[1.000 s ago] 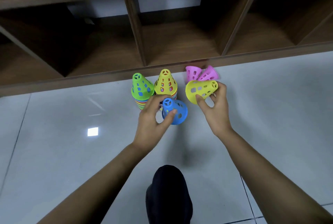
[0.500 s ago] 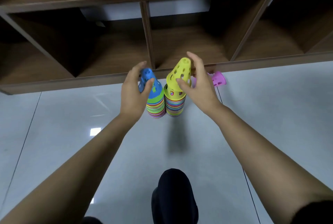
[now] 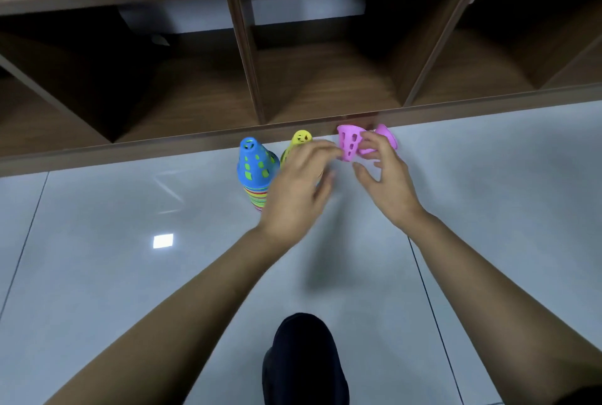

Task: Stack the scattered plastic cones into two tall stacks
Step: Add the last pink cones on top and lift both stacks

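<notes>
Two tall stacks of perforated cones stand side by side on the floor near the shelf. The left stack (image 3: pixel 254 173) has a blue cone on top. A yellow cone tops the right stack (image 3: pixel 301 138), which is mostly hidden behind my left hand (image 3: pixel 298 186). Two pink cones lie on their sides to the right: one (image 3: pixel 348 141) close to the stacks, the other (image 3: pixel 387 137) behind it. My left hand is blurred, and its straight fingers reach the nearer pink cone. My right hand (image 3: pixel 386 176) has its fingers over the farther pink cone, thumb spread apart below.
A brown wooden shelf unit (image 3: pixel 247 79) with open compartments runs along the back, its bottom edge just behind the cones. The floor is glossy grey tile (image 3: pixel 130 274). A dark shoe or knee (image 3: pixel 304 359) shows at the bottom centre.
Both hands let go of the blue and yellow cones, which now top the two stacks. The hands moved right to the two pink cones.
</notes>
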